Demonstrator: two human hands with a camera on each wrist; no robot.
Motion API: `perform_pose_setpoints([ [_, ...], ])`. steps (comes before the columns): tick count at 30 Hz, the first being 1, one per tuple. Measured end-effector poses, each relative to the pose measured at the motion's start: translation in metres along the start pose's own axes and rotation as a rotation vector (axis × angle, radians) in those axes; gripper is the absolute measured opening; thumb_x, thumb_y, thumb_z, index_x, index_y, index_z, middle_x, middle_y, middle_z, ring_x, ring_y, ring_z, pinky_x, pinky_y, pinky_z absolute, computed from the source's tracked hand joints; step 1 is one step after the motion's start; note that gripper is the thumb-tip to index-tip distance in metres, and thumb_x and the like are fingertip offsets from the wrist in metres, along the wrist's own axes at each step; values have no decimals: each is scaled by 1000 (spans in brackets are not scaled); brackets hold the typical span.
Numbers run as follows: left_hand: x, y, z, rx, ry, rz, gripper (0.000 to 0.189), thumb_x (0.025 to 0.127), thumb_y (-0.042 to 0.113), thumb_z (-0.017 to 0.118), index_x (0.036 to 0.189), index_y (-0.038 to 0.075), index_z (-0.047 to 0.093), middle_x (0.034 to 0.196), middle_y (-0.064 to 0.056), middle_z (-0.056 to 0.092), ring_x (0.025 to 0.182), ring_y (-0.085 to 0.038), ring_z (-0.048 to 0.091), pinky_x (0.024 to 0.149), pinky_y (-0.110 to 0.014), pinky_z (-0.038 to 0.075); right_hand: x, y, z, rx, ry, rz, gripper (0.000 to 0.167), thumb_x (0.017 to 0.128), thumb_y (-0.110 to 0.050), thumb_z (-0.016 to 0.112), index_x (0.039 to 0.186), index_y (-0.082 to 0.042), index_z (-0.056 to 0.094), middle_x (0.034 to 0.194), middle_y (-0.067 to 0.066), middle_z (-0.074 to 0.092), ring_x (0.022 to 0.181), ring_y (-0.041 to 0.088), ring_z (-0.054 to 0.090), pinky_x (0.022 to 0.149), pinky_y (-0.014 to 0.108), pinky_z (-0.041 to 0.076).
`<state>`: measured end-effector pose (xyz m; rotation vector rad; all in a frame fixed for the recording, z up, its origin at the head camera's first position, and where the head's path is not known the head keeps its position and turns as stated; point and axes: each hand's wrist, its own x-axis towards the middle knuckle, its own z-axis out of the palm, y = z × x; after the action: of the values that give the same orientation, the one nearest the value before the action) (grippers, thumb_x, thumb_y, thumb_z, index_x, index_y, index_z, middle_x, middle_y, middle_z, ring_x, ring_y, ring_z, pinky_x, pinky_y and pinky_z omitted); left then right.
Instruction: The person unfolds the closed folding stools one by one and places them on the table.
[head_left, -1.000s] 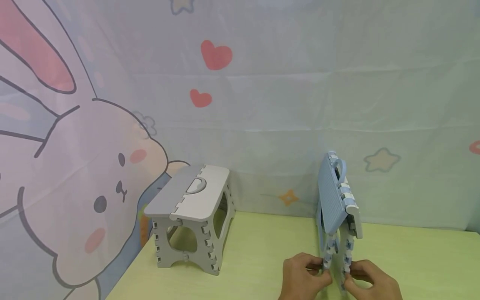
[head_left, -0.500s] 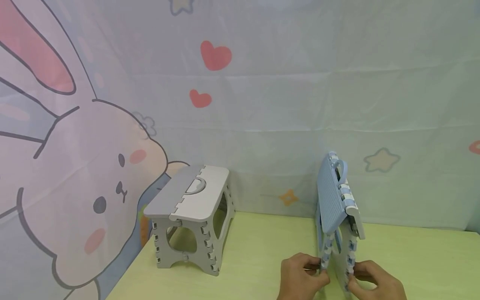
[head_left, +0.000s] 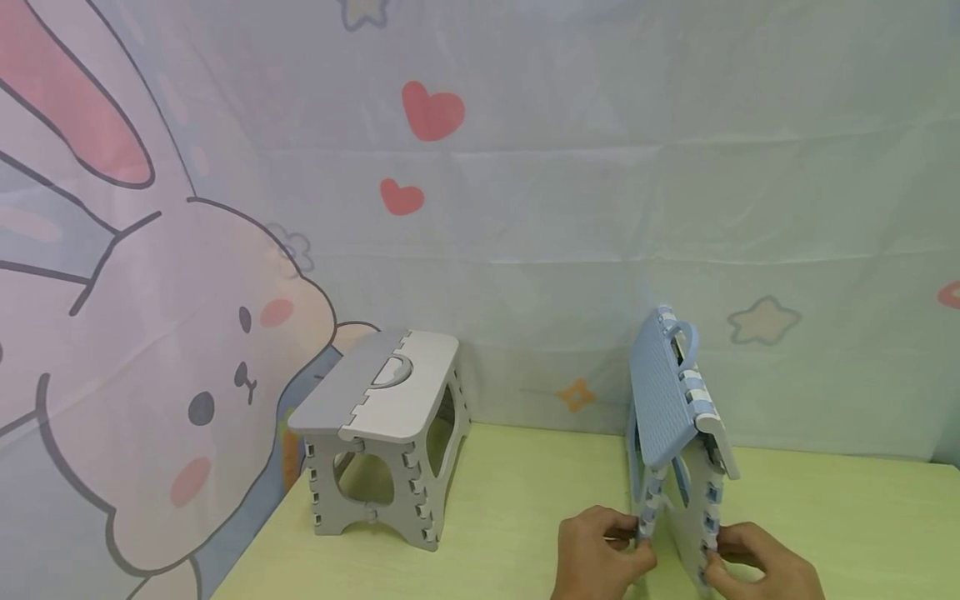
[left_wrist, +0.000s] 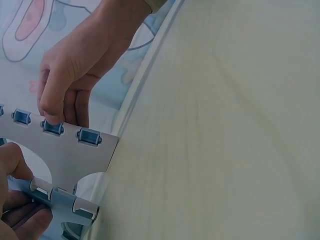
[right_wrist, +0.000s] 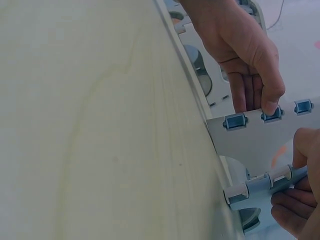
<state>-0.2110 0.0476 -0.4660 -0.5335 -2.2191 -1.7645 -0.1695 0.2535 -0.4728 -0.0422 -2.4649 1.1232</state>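
A blue-and-white folding stool [head_left: 660, 400] stands half folded on the right side of the table. Its two seat halves slope down from a hinged ridge, and a blue strap handle [head_left: 689, 346] sticks up there. My left hand [head_left: 600, 554] pinches the near edge of its left leg, thumb and fingers curled at the hinges. On the right leg's edge, my right hand [head_left: 768, 562] has a similar pinch. In the left wrist view a white end panel [left_wrist: 75, 155] spans between both hands. The end panel [right_wrist: 250, 142] also shows, with a crease, in the right wrist view.
A grey folding stool [head_left: 405, 400] stands unfolded to the left on the yellow-green table [head_left: 517, 500]. Close behind both stools hangs a printed cloth backdrop [head_left: 540, 208] with a rabbit, hearts and stars.
The blue-and-white stool's legs have spread wider apart. My left hand has shifted slightly left and my right hand further right, both keeping their grip. The grey stool stays still.
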Motion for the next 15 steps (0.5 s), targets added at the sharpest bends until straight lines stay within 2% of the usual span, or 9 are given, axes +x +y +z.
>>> perform_pose_setpoints([
  [5,0,-2,-1,2,8,22,12,78,-2,84,87,6,82,82,2,74,71,1,69,65,-11,57,1,2,-5,-2,-53,42,20,87,-11,86,104,-9,76,97,0,77,80,6,73,69,25,62],
  [11,0,-3,-2,-7,22,45,13,77,-3,82,87,5,82,82,-2,75,71,1,70,65,-11,57,0,4,-5,-14,-30,17,18,87,-10,86,102,-9,76,96,-2,75,79,4,71,69,24,62],
  [15,0,-3,-3,-9,30,66,12,77,-3,81,86,5,82,81,-4,76,71,1,70,65,-11,58,-1,5,-6,-25,11,-28,18,85,-6,86,99,-10,76,93,-3,74,78,1,70,67,24,62],
])
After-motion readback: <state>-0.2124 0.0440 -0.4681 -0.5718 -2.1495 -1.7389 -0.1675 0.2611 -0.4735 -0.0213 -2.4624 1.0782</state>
